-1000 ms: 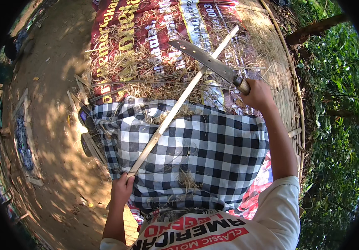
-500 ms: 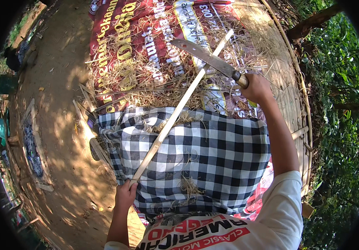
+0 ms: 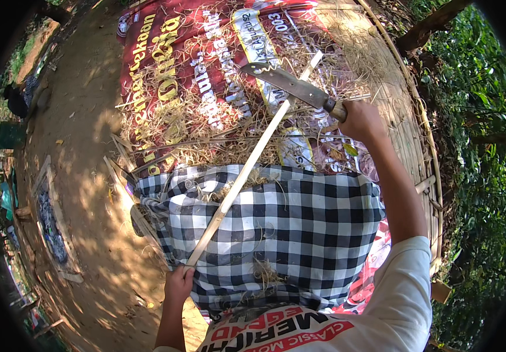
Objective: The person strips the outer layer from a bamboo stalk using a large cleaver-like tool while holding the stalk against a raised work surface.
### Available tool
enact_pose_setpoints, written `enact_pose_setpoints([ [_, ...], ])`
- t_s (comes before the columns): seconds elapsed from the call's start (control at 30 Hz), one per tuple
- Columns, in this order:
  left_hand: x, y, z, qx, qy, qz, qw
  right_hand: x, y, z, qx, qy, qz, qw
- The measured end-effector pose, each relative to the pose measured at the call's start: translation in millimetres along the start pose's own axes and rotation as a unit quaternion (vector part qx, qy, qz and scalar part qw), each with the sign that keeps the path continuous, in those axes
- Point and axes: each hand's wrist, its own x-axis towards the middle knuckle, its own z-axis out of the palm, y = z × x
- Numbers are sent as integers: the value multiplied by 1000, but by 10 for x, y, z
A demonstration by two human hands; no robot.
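Observation:
My left hand [image 3: 178, 284] is closed round the near end of a long, pale wooden strip [image 3: 244, 176], which slants up and away to the right. In my right hand [image 3: 362, 121] is the handle of a machete [image 3: 297, 88] with a broad, dark blade. The blade lies across the strip near its far end, its tip pointing to the upper left; a curled shaving clings near the tip. Beneath the strip, a black-and-white checked cloth [image 3: 323, 217] covers my lap.
A dark red printed banner [image 3: 138, 76] strewn with curly shavings [image 3: 194, 132] lies ahead on a bamboo platform [image 3: 402, 117]. Bare earth [image 3: 88, 193] stretches to the left, with a framed pit of ash [image 3: 53, 217]. Green plants [image 3: 481, 170] border the right side.
The machete and my right hand sit slightly lower in the view, and a shaving now shows near the blade's tip. My left hand keeps its hold on the strip's near end.

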Motion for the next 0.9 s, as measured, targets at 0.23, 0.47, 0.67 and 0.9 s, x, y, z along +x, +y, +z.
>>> enact_pose_setpoints([
  [0.23, -69, -15, 67, -30, 22, -23, 999, -104, -180, -113, -17, -7, -61, 998],
  [0.47, 30, 28, -45, 10, -8, -12, 1000, -149, 254, -95, -49, 8, 16, 999],
  [0.67, -71, 0, -35, 33, 8, -8, 999, -270, 221, -178, -67, -6, -49, 996],
  [0.9, 31, -13, -35, 4, -24, -1, 1000, -648, 1545, -476, -59, 61, 260, 962],
])
